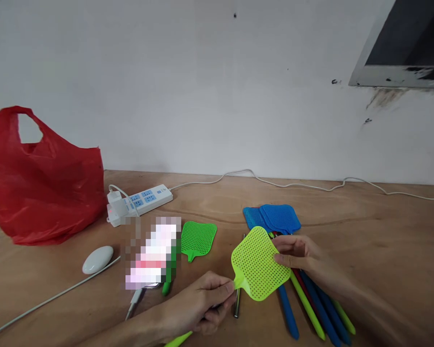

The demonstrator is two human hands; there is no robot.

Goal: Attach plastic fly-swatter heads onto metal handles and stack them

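Note:
A yellow-green fly swatter (pixel 260 264) with a perforated square head is held up over the table. My left hand (pixel 211 301) is closed on its narrow neck. My right hand (pixel 296 253) pinches the head's right edge between thumb and fingers. A yellow-green handle end (pixel 179 340) shows below my left wrist; whether it belongs to the same swatter is hidden. Beneath the held head lies a thin metal rod (pixel 237 306). Several blue swatter heads (pixel 280 218) are stacked behind, and blue handles (pixel 288 313), yellow-green ones and a red one lie under my right hand.
A green swatter head (pixel 198 238) and a green handle (pixel 167 287) lie left of centre, by a blurred-out phone (pixel 154 255). Further left are a white oval object (pixel 97 259), a white power strip (pixel 155 196) with cable, and a red plastic bag (pixel 50 188). A wall stands behind.

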